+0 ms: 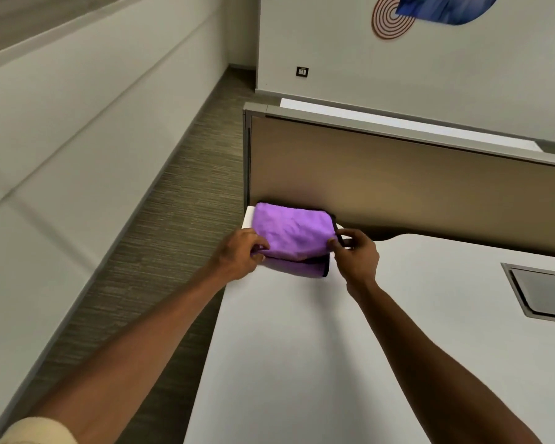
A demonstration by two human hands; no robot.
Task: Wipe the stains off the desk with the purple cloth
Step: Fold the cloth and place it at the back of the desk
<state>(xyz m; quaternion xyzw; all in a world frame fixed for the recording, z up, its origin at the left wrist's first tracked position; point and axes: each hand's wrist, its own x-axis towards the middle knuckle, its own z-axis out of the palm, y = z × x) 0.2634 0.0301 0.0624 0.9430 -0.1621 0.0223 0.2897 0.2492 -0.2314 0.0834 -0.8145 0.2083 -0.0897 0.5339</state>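
A purple cloth (293, 233) with a dark hem lies folded at the far left corner of the white desk (318, 347), against the tan partition. My left hand (242, 256) pinches the cloth's left edge. My right hand (356, 254) pinches its right edge between thumb and fingers. The upper fold is lifted slightly over a lower layer. No stains are visible on the desk surface from here.
A tan cubicle partition (398, 184) with a grey top rail stands along the desk's far edge. A grey recessed cable hatch (542, 293) is set in the desk at right. Carpeted floor (161, 232) runs along the desk's left edge, bounded by a white wall.
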